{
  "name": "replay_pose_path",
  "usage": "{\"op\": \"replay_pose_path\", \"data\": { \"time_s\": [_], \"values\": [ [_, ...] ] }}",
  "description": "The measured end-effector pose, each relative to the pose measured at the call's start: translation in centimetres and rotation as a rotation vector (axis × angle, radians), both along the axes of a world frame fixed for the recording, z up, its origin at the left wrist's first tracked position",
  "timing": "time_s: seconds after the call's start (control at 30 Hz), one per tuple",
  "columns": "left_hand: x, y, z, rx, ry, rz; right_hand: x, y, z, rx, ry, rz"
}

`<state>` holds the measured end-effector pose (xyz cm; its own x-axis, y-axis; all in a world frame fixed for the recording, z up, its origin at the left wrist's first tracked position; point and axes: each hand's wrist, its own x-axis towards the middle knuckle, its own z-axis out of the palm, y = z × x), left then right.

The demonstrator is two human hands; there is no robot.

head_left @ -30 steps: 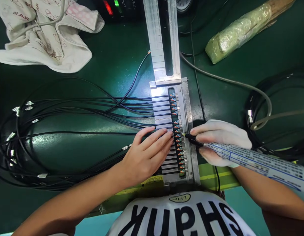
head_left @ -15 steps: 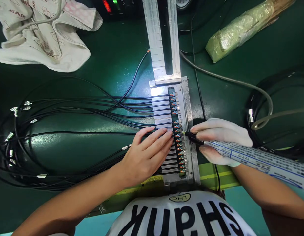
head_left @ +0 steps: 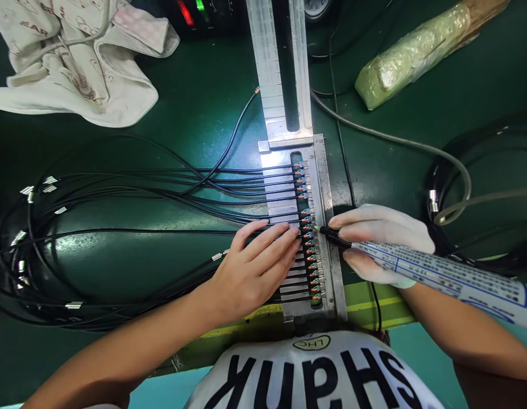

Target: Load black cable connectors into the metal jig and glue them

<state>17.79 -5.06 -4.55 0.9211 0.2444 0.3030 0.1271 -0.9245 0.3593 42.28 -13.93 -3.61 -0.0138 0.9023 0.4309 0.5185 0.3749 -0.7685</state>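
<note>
My left hand (head_left: 257, 264) is bare and lies over the black cables (head_left: 216, 230), its fingers stretched out and fingertips at the slotted metal fixture (head_left: 323, 187). Cable ends with small orange and metal tips (head_left: 308, 243) sit in a row along the fixture; some cables pass hidden under this hand. In a white glove with bare fingertips, my right hand (head_left: 382, 238) is closed around a pen-like tool (head_left: 434, 272) with a white body, blue print and a black tapered front. Its thin tip meets or nearly meets one cable end near the middle of the row.
A metal rail (head_left: 278, 85) extends away from the fixture. Coiled cables with silvery tags (head_left: 74, 305) lie left; another coil (head_left: 432, 196) is at right. A cloth (head_left: 131, 91) lies upper left, a wrapped bundle (head_left: 412, 54) upper right. A device with red and green lights (head_left: 193, 11) stands behind.
The view has shifted very slightly. Both hands, the pen-like tool and the cables keep practically the same places.
</note>
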Motion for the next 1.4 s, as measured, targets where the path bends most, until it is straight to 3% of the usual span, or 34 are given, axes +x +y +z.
{"op": "replay_pose_path", "data": {
  "time_s": [0.23, 0.4, 1.4],
  "values": [
    [-0.41, -0.15, -0.18, 0.012, -0.034, -0.039, -0.36, -0.54, 0.31, 0.064, 0.051, -0.044],
    [-0.62, -0.29, -0.41, 0.031, -0.039, -0.078, -0.36, -0.8, 0.1, 0.025, 0.033, 0.0],
    [-0.17, -0.47, -0.09, -0.021, -0.035, -0.057, -0.59, -0.32, -0.33, 0.053, 0.066, 0.026]
  ]
}}
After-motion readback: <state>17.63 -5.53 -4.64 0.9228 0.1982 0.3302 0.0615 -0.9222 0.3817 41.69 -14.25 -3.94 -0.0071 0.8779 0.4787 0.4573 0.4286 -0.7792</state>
